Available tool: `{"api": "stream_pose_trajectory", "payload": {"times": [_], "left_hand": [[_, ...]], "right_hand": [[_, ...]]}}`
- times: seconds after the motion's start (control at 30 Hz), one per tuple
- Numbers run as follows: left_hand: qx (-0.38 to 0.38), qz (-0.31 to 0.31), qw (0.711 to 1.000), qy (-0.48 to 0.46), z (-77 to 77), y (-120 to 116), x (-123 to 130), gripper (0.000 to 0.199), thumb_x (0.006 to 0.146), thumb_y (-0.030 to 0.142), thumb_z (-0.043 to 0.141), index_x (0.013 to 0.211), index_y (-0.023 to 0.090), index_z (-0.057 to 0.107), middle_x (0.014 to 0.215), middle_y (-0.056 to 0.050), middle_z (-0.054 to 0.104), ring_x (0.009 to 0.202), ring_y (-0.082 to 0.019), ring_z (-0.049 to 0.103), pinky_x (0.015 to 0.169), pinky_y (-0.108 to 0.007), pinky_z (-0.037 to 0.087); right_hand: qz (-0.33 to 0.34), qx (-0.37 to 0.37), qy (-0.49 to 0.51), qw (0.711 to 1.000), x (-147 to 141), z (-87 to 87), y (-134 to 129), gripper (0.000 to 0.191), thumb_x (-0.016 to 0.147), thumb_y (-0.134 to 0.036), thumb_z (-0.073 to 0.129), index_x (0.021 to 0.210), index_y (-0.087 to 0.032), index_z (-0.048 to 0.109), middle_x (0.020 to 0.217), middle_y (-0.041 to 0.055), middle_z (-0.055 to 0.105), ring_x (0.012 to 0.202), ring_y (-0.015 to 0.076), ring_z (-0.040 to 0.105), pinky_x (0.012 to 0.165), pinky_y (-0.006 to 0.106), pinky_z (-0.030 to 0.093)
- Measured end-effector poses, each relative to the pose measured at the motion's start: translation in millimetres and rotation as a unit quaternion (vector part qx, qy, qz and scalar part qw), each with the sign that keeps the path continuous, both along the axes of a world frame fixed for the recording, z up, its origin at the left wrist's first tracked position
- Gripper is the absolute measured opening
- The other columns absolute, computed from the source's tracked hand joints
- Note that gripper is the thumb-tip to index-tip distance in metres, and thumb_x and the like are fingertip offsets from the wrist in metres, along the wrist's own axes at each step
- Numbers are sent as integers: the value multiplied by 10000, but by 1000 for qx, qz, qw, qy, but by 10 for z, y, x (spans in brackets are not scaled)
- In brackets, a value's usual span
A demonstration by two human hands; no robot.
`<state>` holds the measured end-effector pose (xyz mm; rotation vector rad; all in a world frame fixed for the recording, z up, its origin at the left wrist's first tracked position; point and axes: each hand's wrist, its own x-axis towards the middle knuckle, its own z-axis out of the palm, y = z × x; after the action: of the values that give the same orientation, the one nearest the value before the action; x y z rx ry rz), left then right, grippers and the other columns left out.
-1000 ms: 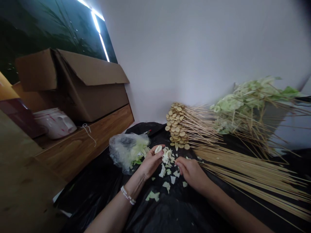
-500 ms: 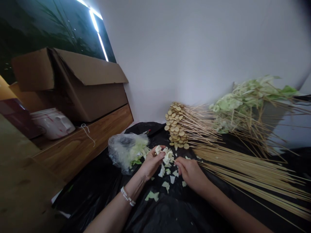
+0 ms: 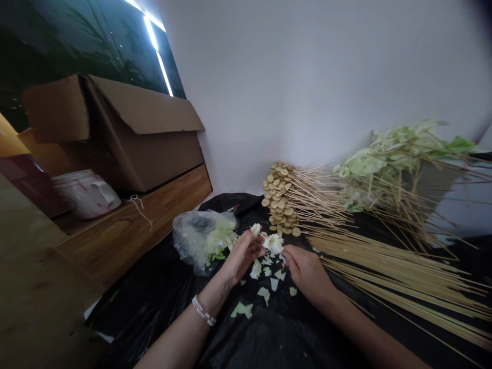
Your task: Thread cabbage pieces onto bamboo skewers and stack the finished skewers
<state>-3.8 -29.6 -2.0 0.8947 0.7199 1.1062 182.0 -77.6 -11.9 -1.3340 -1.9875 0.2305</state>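
- Left hand [image 3: 243,256] pinches a pale piece [image 3: 255,229].
- Right hand [image 3: 305,269] pinches beside the leafy clump [image 3: 273,244] — held item unclear.
- Leaf scraps [image 3: 263,293] lie below.

Two hands are working over a plastic sheet [image 3: 277,343] at lower centre, the left hand [image 3: 242,253] and right hand [image 3: 306,267] flanking a leaf clump [image 3: 273,243]. Leaf scraps [image 3: 242,310] are lying on the sheet beneath and in front of them. To the left, a plastic bag [image 3: 190,238] is sitting with leaves inside. Farther left, a wooden ledge [image 3: 165,205] is supporting a cardboard box [image 3: 165,160], with a container [image 3: 86,196] and string [image 3: 142,212] in front of it. Behind the hands, sliced-food skewers [image 3: 279,200] are lying near the wall [image 3: 300,87], slice ends leftward. Bare sticks [image 3: 395,277] are stretching rightward before them; leafy skewers [image 3: 365,164] are piling up behind, far right.
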Motion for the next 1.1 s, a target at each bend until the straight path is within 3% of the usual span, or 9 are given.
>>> {"api": "stream_pose_trajectory", "payload": {"times": [0.07, 0.27, 0.4, 0.7, 0.9, 1.0, 1.1], "left_hand": [[-11, 5, 1000, -10, 16, 22, -23, 523, 764, 588, 626, 1078, 173, 684, 994, -89, 671, 797, -132, 619, 746, -256, 500], [1, 14, 1000, 3, 19, 13, -26, 373, 740, 401, 740, 1037, 177, 715, 983, -77, 699, 856, -131, 624, 777, -233, 486], [21, -4, 1000, 17, 5, -3, -23, 367, 727, 365, 760, 1039, 176, 719, 1043, -81, 697, 912, -142, 623, 832, -252, 477], [53, -16, 997, 54, -3, 2, -35, 418, 727, 383, 756, 1087, 177, 705, 1106, -106, 697, 1020, -210, 627, 948, -338, 443], [71, -10, 995, 64, -14, -3, -25, 429, 658, 328, 814, 1046, 172, 718, 1064, -91, 708, 977, -207, 638, 953, -343, 442], [66, -9, 996, 55, -9, -9, -22, 453, 639, 301, 829, 1058, 176, 710, 1069, -87, 701, 970, -195, 630, 929, -319, 450], [48, -23, 998, 27, 12, -16, -25, 463, 718, 427, 750, 1111, 191, 687, 1155, -100, 663, 1014, -196, 603, 884, -301, 469]], "right_hand": [[-8, 0, 2, 1000, 13, 3, 13, 296, 953, -241, 344, 771, -184, 570, 718, 26, 610, 675, 142, 565, 671, 239, 374], [-9, 13, 16, 1000, 23, -29, 17, 271, 941, -225, 376, 826, -190, 618, 783, 25, 645, 738, 146, 592, 714, 239, 383], [-23, 38, 12, 999, 32, -32, 13, 269, 936, -216, 369, 836, -184, 616, 835, 45, 651, 799, 159, 597, 738, 244, 380], [27, -60, 66, 996, 11, 82, 0, 316, 921, -242, 382, 634, -199, 508, 552, -13, 569, 517, 114, 524, 572, 224, 337], [-7, 30, 28, 999, 47, 29, 20, 242, 912, -208, 407, 784, -192, 613, 779, 28, 654, 732, 147, 596, 696, 237, 376], [-3, 39, 39, 998, 53, -1, 39, 230, 912, -203, 423, 803, -192, 625, 787, 25, 657, 734, 143, 599, 711, 232, 387], [-3, 35, 53, 998, 55, -17, 60, 214, 906, -202, 443, 801, -190, 629, 773, 20, 656, 717, 139, 600, 701, 228, 389]]}}
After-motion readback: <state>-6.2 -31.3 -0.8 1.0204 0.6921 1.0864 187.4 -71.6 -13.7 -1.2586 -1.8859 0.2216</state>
